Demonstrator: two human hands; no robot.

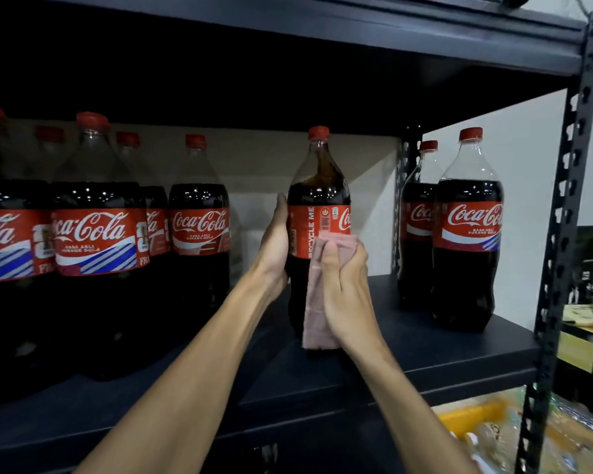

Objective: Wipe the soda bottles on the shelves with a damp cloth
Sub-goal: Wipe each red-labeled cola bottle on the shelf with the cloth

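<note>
Dark metal shelf [425, 350], head view.

- Centre bottle [317, 200]: cola, red cap, stands upright on the shelf board near its front edge, apart from the others. Label is turned so its seam faces out.
- Left hand [274, 241]: on the bottle's 9 o'clock flank at label height, thumb edge running up the plastic. Its grip cups the bottle; the far fingers pass behind it, out of sight.
- Right hand [344, 268]: at the bottle's 4 o'clock, fingers curled. Grip is closed on a pink cloth [317, 316], pressing it to the bottle at the label's lower edge. The cloth's loose end hangs to the bottle's foot.
- Left row of bottles [93, 234]: at 9 o'clock from the centre bottle, standing close together, at least two deep.
- Right pair of bottles [466, 234]: at 3 o'clock, one behind the other, beside the perforated upright [562, 234].
- Below the shelf, at 5 o'clock: blurred yellow packs [473, 419].
</note>
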